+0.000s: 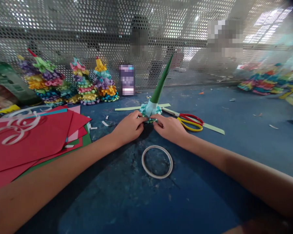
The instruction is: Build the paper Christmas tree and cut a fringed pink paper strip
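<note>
The left hand [128,128] and right hand [168,128] nearly meet, both partly closed, their fingertips pinching the fringed pale-blue paper strip [150,112] around the foot of a green paper cone [160,83]. The cone stands tilted slightly right on the blue worktable [246,136]. Just right of the right hand lie scissors [190,123] with red and yellow handles, beside a pale green paper strip [213,128]. A ring of tape [157,162] sits nearer the person, with red card sheets [26,139] to the left.

Green paper cone [161,81], tip up, leaning right, fringed pale blue paper [149,111] wrapped round its base
</note>
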`<move>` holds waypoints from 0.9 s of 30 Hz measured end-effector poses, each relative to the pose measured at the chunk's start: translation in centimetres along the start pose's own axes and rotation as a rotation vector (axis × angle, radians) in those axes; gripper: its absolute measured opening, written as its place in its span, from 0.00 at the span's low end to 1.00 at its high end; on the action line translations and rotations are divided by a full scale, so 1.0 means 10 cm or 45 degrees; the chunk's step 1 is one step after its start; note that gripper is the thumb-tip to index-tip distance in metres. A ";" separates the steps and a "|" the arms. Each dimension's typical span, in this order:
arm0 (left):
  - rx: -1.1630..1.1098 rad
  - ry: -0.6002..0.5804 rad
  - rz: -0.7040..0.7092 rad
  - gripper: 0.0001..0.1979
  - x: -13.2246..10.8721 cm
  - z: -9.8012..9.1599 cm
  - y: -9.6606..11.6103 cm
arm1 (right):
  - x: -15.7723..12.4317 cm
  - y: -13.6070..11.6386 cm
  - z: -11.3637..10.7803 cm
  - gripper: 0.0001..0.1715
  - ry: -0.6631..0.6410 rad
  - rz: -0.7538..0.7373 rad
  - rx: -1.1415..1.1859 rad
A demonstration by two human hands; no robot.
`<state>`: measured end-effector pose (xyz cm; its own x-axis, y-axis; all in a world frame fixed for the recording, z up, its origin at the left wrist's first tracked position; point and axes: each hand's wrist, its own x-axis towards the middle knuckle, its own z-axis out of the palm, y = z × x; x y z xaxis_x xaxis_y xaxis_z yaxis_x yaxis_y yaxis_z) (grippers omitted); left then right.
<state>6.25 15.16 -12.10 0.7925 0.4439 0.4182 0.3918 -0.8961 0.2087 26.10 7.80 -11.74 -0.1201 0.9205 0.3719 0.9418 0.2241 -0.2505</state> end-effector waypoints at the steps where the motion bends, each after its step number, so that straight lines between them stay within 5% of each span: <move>1: -0.007 0.000 0.003 0.19 0.00 0.00 0.00 | 0.00 0.00 0.00 0.18 -0.006 -0.002 -0.012; 9: -0.050 0.000 0.017 0.18 -0.01 -0.01 0.01 | 0.01 0.02 -0.02 0.14 -0.067 -0.096 0.125; 18: -0.096 0.040 0.011 0.23 -0.02 -0.02 0.01 | 0.01 0.05 -0.01 0.12 0.055 -0.064 0.369; 27: -0.008 0.018 -0.045 0.19 0.01 0.01 -0.03 | 0.07 0.16 -0.08 0.11 0.487 0.065 0.603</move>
<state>6.23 15.49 -12.26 0.7715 0.4753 0.4229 0.4166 -0.8798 0.2289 27.76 8.52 -11.16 0.1252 0.7734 0.6214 0.6909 0.3815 -0.6140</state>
